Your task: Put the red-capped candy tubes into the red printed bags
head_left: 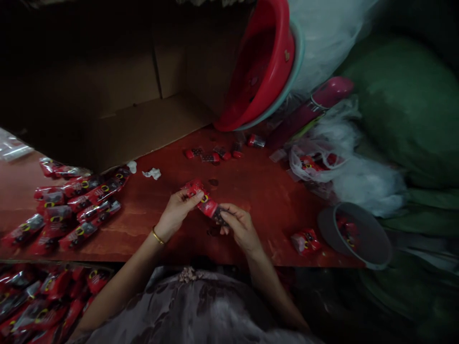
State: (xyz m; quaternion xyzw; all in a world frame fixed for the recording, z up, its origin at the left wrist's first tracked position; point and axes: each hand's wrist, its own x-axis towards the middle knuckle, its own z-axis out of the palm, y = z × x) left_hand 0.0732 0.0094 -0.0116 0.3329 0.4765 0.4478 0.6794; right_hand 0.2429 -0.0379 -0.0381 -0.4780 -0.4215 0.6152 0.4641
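A red packet (pixel 208 205) with a small yellow mark and a dark lower end is held between both hands above the red table (pixel 154 210). My left hand (pixel 176 213), with a gold bracelet at its wrist, pinches the packet's upper left part. The fingers of my right hand (pixel 239 226) grip its dark lower right end. Beyond the hands, several small red and dark pieces (pixel 211 156) lie on the table. Many similar filled packets (pixel 57 220) are piled at the left.
An open cardboard box (pixel 143 124) stands at the back left. A red basin (pixel 267 71) leans beside it. White plastic bags (pixel 369 184), a grey container (pixel 358 239) and a loose red packet (pixel 306 241) are at the right. More packets (pixel 46 301) fill the lower left corner.
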